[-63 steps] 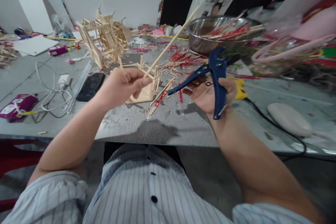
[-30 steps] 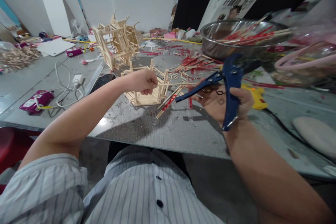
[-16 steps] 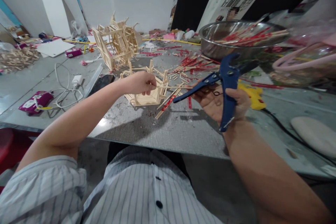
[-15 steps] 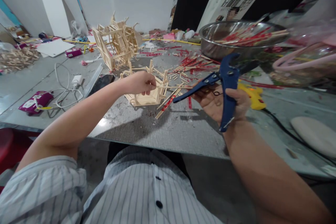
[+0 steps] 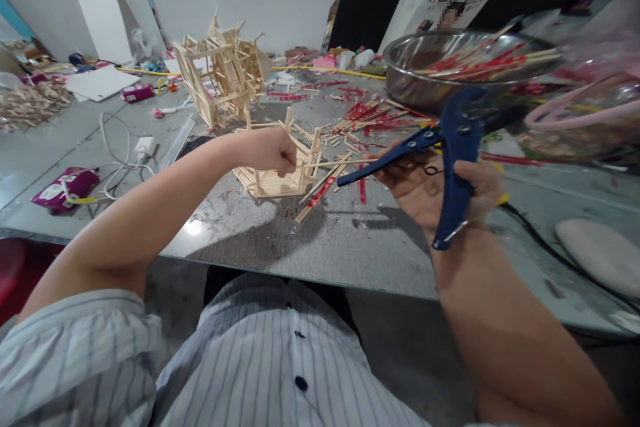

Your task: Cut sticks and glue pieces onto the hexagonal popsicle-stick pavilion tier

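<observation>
One palm upturned, left fingers pinching stick

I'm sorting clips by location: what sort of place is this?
Probably a craft workshop: a blue cutter in the right hand, a tall stick frame and a bowl of sticks on the table.

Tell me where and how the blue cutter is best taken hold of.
The blue cutter is probably best gripped around its two handles, from the person's near side, palm beneath: they spread toward the person, while the curved head and dark blade lie farther away. The right hand holds it there, thumb over one handle.
</observation>
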